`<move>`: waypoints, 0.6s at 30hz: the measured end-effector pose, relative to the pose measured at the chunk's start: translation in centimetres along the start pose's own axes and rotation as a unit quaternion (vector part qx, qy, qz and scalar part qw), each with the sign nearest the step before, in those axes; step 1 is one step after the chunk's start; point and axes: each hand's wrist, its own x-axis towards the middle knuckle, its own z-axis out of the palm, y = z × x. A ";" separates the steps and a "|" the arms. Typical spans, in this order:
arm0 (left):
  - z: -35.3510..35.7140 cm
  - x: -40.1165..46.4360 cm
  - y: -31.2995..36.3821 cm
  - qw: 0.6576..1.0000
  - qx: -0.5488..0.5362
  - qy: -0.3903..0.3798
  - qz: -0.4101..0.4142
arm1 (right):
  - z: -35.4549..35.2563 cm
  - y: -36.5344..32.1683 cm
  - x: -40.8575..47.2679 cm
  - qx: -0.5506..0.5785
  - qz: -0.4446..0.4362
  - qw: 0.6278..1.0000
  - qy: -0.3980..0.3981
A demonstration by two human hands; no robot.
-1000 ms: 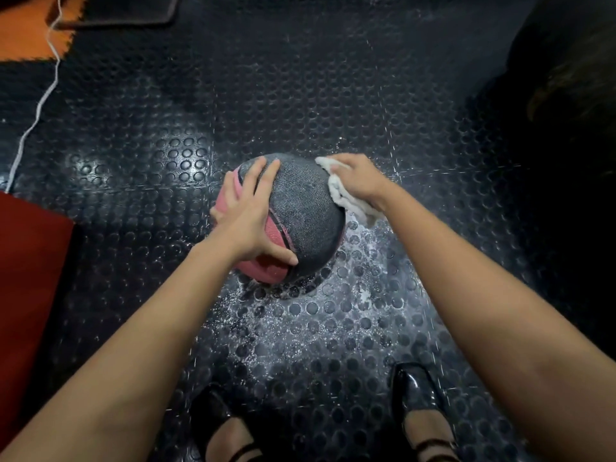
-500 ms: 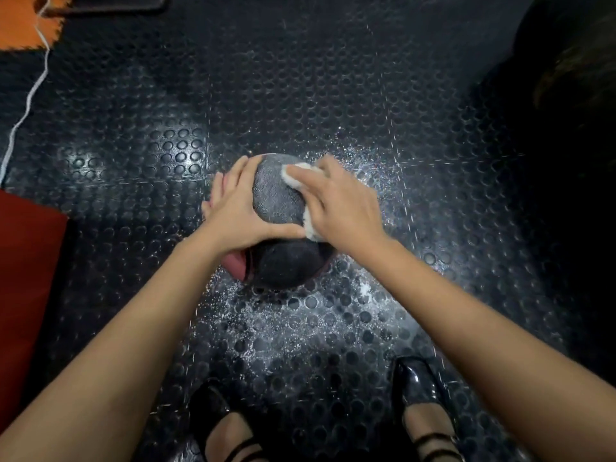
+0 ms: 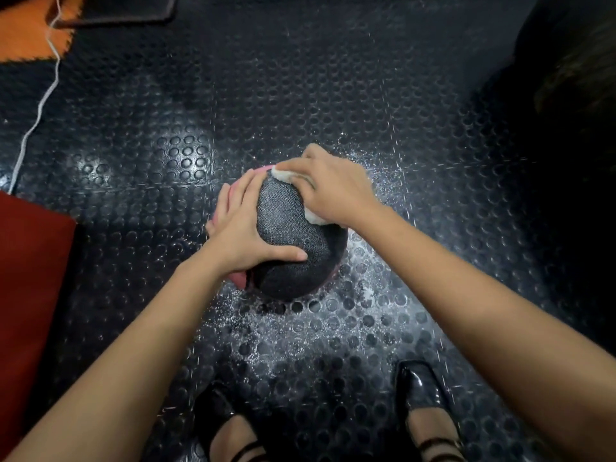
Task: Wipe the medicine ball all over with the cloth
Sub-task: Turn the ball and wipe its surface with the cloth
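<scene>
A grey and pink medicine ball (image 3: 289, 248) rests on the black studded rubber floor in the middle of the view. My left hand (image 3: 245, 230) lies spread over its left side, thumb across the grey front, holding it steady. My right hand (image 3: 328, 186) presses a white cloth (image 3: 313, 216) against the ball's upper right; only the cloth's edges show under the palm and fingers. The far side and underside of the ball are hidden.
White dust speckles the floor (image 3: 300, 341) around and in front of the ball. My two black shoes (image 3: 421, 395) stand near the bottom edge. A red mat (image 3: 30, 281) lies at the left, an orange tile (image 3: 26, 35) and a white cord (image 3: 36, 108) at the top left.
My right hand with the cloth moved from the ball's right side onto its top and upper right. The ball turned, so more grey and less pink faces me. My left hand stayed on it.
</scene>
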 end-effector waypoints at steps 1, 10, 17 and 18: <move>-0.1 -0.2 -0.3 1.000 -0.006 0.000 0.004 | 0.3 0.5 0.2 0.020 0.008 1.000 -0.008; -0.2 0.2 -0.3 1.000 -0.002 -0.003 0.014 | 0.8 1.6 -0.9 0.131 0.110 0.985 -0.009; -0.2 0.4 -0.4 1.000 -0.014 -0.005 -0.001 | 1.4 2.9 -1.0 0.209 0.182 0.961 -0.025; -0.3 0.5 -0.1 1.000 -0.018 -0.005 -0.007 | 1.8 3.4 -2.2 0.251 0.223 0.941 -0.030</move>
